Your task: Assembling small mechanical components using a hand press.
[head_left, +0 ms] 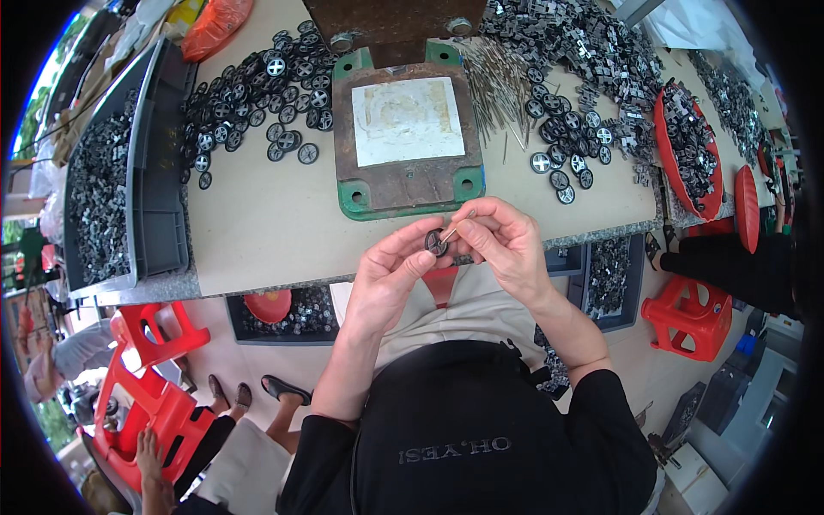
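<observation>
My left hand [390, 270] pinches a small black toy wheel [436, 244] between thumb and fingers, just in front of the press. Close beside it, my right hand [502, 249] grips a thin metal rod [466, 218] with thumb and forefinger. The rod's lower end meets the wheel near its middle; whether it sits in the hub I cannot tell. Behind my hands is the press base [408, 193], green and brown, with a stained white sheet [408, 120] on its plate. More thin metal rods [498, 86] lie in a heap to its right.
Loose wheels [249, 99] spread left of the press, with a smaller group [571, 142] to the right. Small dark parts [575, 43] cover the back right, near a filled red basket [708, 163]. A grey crate [159, 197] stands left. Red stools [687, 318] and other people are around.
</observation>
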A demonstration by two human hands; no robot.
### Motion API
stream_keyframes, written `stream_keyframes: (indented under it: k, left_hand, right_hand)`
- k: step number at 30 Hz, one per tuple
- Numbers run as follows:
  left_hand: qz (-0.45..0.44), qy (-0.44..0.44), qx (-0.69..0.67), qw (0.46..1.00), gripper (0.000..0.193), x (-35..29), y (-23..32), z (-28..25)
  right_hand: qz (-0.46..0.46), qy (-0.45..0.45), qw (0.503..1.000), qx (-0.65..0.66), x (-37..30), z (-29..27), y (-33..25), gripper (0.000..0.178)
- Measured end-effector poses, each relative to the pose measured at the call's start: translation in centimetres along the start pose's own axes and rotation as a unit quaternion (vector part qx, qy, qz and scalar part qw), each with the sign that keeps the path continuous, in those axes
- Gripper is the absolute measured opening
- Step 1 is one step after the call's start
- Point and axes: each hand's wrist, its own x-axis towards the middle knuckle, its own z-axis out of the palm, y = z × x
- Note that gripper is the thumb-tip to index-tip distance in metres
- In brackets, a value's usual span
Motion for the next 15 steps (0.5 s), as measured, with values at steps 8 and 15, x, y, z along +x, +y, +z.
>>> stream_keyframes:
  k: [8,15]
  left_hand:
    - [0.000,0.025,-0.043,0.999,0.037,0.0,-0.4,0.3]
    - [0.139,0.110,0.161,0.971,0.035,-0.5,-1.7,1.5]
  right_hand:
    - [-0.138,0.037,0.961,-0.238,-0.6,-0.2,1.4,0.010]
    - [-0.125,0.069,0.988,-0.066,-1.2,0.9,1.3,0.009]
